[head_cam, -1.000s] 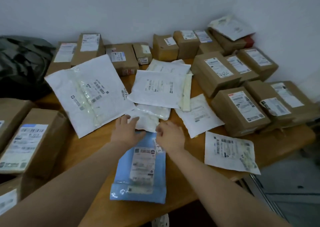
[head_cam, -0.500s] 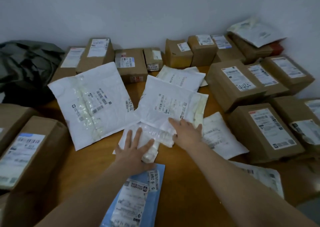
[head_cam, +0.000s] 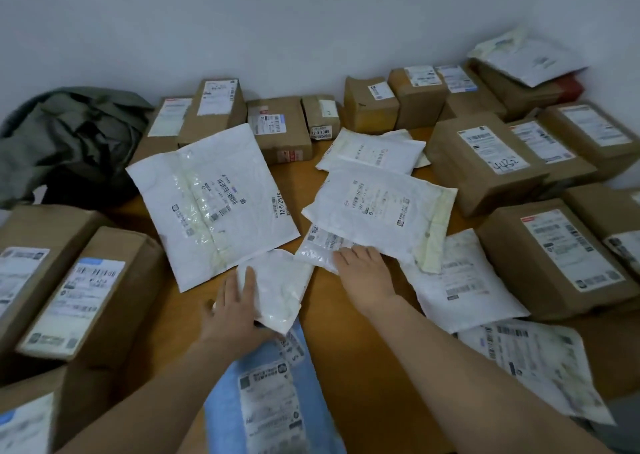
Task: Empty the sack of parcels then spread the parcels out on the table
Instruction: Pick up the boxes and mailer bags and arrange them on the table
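Note:
The grey-green sack (head_cam: 69, 142) lies crumpled at the table's back left. Flat white mailers are spread over the middle of the wooden table (head_cam: 349, 356). My left hand (head_cam: 239, 310) lies flat, fingers apart, on a small white padded parcel (head_cam: 282, 284). My right hand (head_cam: 363, 273) rests palm-down with its fingertips on a small bubble-wrap parcel (head_cam: 317, 249) that is tucked under a wrinkled white mailer (head_cam: 377, 207). A large white mailer (head_cam: 211, 204) lies to the left. A blue mailer (head_cam: 270, 405) sits between my forearms at the near edge.
Brown cardboard boxes line the back wall (head_cam: 280, 124), fill the right side (head_cam: 554, 259) and stack at the left (head_cam: 86, 294). More white mailers lie at the right (head_cam: 460, 280) and near right edge (head_cam: 533, 360). Bare wood shows between my arms.
The small white parcel has slid left and nearer under my left hand, away from the bubble-wrap parcel. My right hand has shifted to the bubble-wrap parcel's edge. The camera has tipped further down.

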A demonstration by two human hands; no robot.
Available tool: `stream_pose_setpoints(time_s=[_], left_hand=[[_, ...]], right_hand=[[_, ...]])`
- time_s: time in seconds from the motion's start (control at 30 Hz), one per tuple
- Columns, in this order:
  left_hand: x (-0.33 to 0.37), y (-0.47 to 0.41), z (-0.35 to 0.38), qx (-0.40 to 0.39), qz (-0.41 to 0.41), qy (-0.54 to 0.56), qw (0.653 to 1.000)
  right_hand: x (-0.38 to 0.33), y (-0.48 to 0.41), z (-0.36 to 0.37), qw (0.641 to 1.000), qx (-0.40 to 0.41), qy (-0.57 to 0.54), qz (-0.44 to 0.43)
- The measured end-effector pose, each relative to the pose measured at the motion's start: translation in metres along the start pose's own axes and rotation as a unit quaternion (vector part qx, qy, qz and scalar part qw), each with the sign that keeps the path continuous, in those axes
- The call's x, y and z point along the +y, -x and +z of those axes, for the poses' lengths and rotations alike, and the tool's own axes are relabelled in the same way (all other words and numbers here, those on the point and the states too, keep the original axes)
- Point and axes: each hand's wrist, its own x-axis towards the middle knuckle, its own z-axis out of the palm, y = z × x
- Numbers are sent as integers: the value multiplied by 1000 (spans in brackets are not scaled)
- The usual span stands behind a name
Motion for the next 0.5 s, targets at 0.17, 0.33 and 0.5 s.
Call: stream_pose_setpoints(time_s=[0.17, 0.33, 0.5], left_hand=[[-9, 4, -18, 122, 59, 111, 985], [-5, 10, -58, 210, 2, 413, 886], [-16, 4, -55, 194, -90, 383, 898]], right_hand=[[-12, 20, -8, 997, -60, -38, -1], [-19, 34, -29, 961, -108, -215, 138], [-54, 56, -40, 888, -272, -289, 234]])
